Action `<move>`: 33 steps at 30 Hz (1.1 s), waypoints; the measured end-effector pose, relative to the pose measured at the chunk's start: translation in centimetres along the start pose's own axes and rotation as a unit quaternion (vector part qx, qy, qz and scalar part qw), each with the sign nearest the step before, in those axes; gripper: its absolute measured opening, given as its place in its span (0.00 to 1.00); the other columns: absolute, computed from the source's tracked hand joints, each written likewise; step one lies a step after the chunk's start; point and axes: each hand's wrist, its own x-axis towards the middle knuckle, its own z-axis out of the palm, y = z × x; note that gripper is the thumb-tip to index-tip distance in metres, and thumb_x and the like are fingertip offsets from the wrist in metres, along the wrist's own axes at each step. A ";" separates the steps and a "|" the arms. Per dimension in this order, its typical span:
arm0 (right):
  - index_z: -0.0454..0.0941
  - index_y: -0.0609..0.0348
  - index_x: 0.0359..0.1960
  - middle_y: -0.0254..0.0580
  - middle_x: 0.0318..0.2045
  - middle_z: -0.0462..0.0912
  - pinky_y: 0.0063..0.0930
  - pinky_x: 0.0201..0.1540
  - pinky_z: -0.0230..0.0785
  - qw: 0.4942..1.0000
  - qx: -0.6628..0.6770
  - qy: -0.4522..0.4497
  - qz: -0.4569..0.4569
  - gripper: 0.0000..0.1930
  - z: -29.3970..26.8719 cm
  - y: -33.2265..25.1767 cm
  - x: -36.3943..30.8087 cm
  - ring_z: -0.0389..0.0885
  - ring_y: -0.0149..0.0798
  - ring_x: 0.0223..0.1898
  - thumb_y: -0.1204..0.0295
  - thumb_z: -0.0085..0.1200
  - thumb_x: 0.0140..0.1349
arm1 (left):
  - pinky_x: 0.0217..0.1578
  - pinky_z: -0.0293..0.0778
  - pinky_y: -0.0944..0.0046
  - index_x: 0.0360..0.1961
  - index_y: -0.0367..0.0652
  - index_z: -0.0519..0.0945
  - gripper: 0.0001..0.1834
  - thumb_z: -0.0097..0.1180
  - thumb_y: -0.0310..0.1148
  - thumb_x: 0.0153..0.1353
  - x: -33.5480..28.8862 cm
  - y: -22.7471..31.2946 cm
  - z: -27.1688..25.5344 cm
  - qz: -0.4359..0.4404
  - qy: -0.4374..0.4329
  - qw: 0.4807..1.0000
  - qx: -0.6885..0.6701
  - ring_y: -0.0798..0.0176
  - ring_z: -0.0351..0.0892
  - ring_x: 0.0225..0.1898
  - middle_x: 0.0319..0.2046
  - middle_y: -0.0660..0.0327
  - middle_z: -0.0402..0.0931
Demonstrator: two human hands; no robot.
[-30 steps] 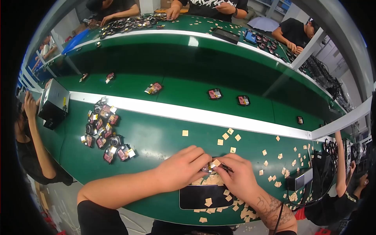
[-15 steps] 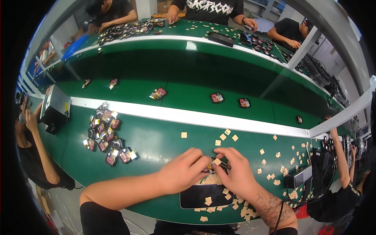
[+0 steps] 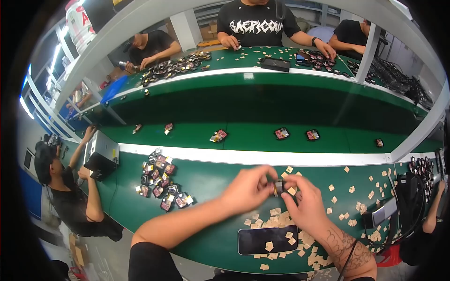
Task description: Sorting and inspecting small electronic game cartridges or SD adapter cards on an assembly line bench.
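My left hand (image 3: pixel 251 188) is closed, its thumb and fingers pinching the left side of a small electronic module (image 3: pixel 278 188) with a pinkish-red part and a dark body. At the module's other side is my right hand (image 3: pixel 307 201), its fingertips closed around that edge. A small tan square (image 3: pixel 291 191) shows between the right thumb and fingers; whether it is stuck to anything I cannot tell. Below the hands, many loose tan squares (image 3: pixel 276 220) lie around and on a dark flat phone-like slab (image 3: pixel 258 240). Farther left sits a pile of similar modules (image 3: pixel 161 180).
A white rail (image 3: pixel 197 152) divides my green bench from a lower green strip carrying spaced modules (image 3: pixel 219 136). A grey box (image 3: pixel 104 152) stands left, beside a co-worker. At right are a silver-and-black device (image 3: pixel 380 213) and black cables. Other people work across the bench.
The view has shifted, so the bench appears lower and farther right. Both hands have raised the module away from the tan squares. The co-worker at left now reaches past the grey box.
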 end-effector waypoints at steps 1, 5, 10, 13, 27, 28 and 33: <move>0.80 0.61 0.53 0.43 0.39 0.84 0.34 0.33 0.75 0.993 -0.072 0.061 -0.076 0.13 0.0 1.0 0.4 0.84 0.39 0.31 0.76 0.65 0.68 | 0.29 0.76 0.62 0.51 0.39 0.79 0.13 0.65 0.24 0.67 2.0 -0.4 -0.8 -0.015 0.024 0.999 0.025 0.68 0.82 0.27 0.25 0.60 0.80; 0.77 0.58 0.54 0.48 0.44 0.82 0.46 0.43 0.81 0.988 -0.121 0.041 -0.090 0.14 -0.4 0.7 0.0 0.87 0.55 0.41 0.71 0.62 0.70 | 0.32 0.79 0.54 0.47 0.38 0.81 0.11 0.66 0.27 0.66 8.3 -6.6 -5.0 0.030 0.199 0.960 0.193 0.54 0.83 0.27 0.26 0.55 0.80; 0.80 0.57 0.45 0.48 0.40 0.84 0.48 0.39 0.79 0.983 -0.125 0.004 -0.132 0.05 -0.9 2.8 0.5 0.86 0.58 0.38 0.71 0.54 0.75 | 0.55 0.78 0.45 0.52 0.42 0.82 0.18 0.70 0.36 0.63 8.3 -6.7 -7.3 0.045 0.216 0.892 0.394 0.38 0.78 0.56 0.46 0.47 0.81; 0.81 0.56 0.44 0.47 0.38 0.86 0.50 0.37 0.78 0.985 -0.129 0.005 -0.117 0.05 -1.3 2.1 0.6 0.86 0.57 0.36 0.71 0.54 0.75 | 0.57 0.78 0.44 0.61 0.44 0.78 0.26 0.70 0.34 0.63 5.4 -6.8 -9.3 -0.004 0.163 0.907 0.387 0.37 0.77 0.57 0.52 0.45 0.77; 0.84 0.55 0.61 0.44 0.39 0.73 0.41 0.36 0.77 0.980 -0.167 0.032 -0.107 0.18 -2.0 1.9 0.6 0.81 0.46 0.32 0.78 0.58 0.70 | 0.58 0.76 0.50 0.63 0.48 0.81 0.29 0.72 0.31 0.58 -1.5 -0.6 0.7 0.159 -0.054 0.941 0.293 0.47 0.77 0.51 0.49 0.53 0.73; 0.85 0.55 0.60 0.44 0.39 0.73 0.40 0.35 0.77 0.980 -0.173 0.028 -0.094 0.18 -2.0 1.8 0.5 0.80 0.45 0.32 0.78 0.59 0.70 | 0.59 0.75 0.49 0.65 0.47 0.79 0.33 0.74 0.35 0.58 -2.2 0.3 1.0 0.131 -0.057 0.945 0.295 0.46 0.76 0.53 0.51 0.53 0.72; 0.86 0.55 0.57 0.41 0.36 0.75 0.38 0.35 0.76 0.980 -0.149 -0.008 -0.134 0.16 -1.7 0.8 0.3 0.81 0.45 0.32 0.78 0.61 0.68 | 0.62 0.72 0.47 0.71 0.41 0.71 0.46 0.80 0.40 0.54 -3.1 -1.4 0.4 0.157 0.004 0.964 0.215 0.43 0.73 0.60 0.57 0.51 0.73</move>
